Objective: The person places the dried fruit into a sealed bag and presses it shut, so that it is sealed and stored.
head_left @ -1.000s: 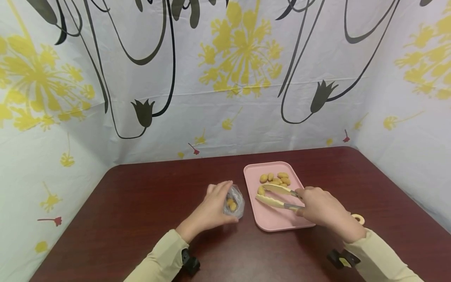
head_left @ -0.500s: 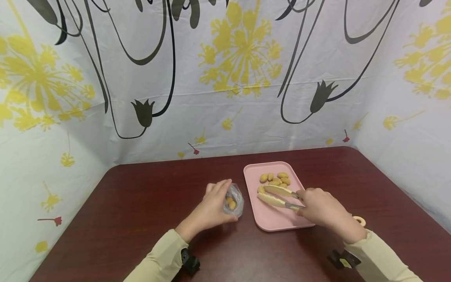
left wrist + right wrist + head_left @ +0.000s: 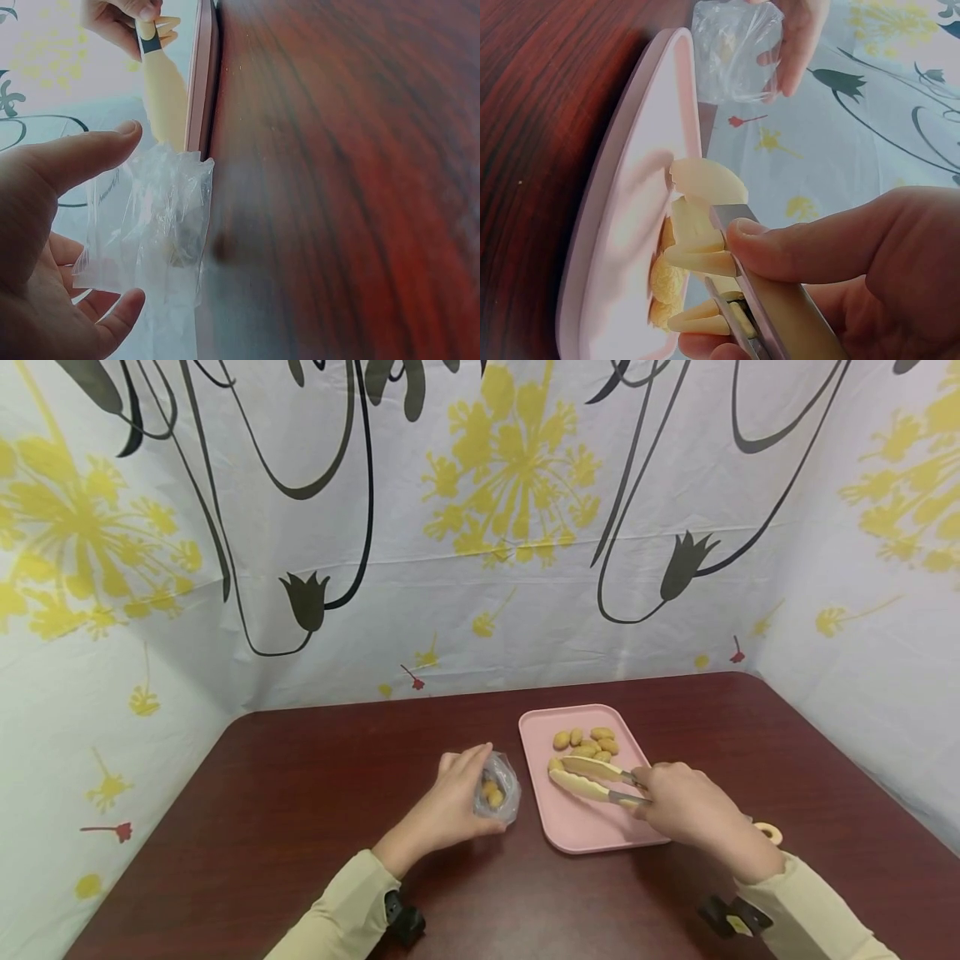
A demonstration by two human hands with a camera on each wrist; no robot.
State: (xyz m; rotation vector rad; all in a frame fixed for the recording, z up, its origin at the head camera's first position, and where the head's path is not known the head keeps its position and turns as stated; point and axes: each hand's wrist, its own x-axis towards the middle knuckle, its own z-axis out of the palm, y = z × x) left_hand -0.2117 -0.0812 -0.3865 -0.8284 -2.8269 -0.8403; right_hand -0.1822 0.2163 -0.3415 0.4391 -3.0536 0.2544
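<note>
In the head view the left hand (image 3: 450,802) curves round a clear plastic bag (image 3: 508,789) standing on the table, with small yellow-brown pieces (image 3: 492,795) inside. The right hand (image 3: 686,806) grips metal tongs with pale yellow tips (image 3: 581,785) over the pink tray (image 3: 566,835). One piece (image 3: 556,764) lies at the ends of the tongs; whether it is pinched I cannot tell. Several more pieces (image 3: 588,747) lie behind the tongs. In the left wrist view, thumb and fingers surround the bag (image 3: 150,217). The right wrist view shows thumb and fingers on the tongs' arms (image 3: 780,300).
The dark red-brown table (image 3: 315,793) extends around the tray. Behind it and at both sides hangs a white cloth (image 3: 390,610) printed with yellow and grey plants. The tray's raised rim (image 3: 536,802) is just right of the bag.
The tongs' tips have come closer together and shifted slightly right beside the front-left piece. The left hand and the bag have stayed nearly still.
</note>
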